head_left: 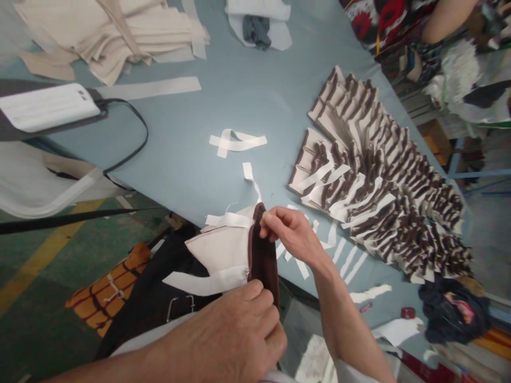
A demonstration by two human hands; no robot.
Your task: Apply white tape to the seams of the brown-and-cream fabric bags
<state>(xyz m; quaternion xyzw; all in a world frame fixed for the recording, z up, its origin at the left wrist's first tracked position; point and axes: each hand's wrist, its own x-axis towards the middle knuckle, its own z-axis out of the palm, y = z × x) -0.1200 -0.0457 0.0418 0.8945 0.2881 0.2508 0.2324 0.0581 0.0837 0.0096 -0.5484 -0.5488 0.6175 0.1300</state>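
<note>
Nearest in, the left hand [239, 324] is closed, knuckles up, over the near part of the brown band [263, 260], which edges the cream-and-brown fabric piece [225, 250]. That piece is at the near side of the table [287, 90], its cream part spreading left from the band. The band's long axis runs near to far, leaning slightly left at its far end. One white strip [203, 283] reaches left, right by the left hand.

Now up the band: the right hand [293, 234] comes in from the right, thumb and fingertips pinched on the band near its far end. So it's left hand near, right hand far, with the right hand much the closer to the far tip. Another strip [248, 173] trails away beyond that tip. Farther on are crossed strips [239, 142]; off right, a ruffled pile [359, 122]; far left, a cream cloth stack [120, 32].
</note>
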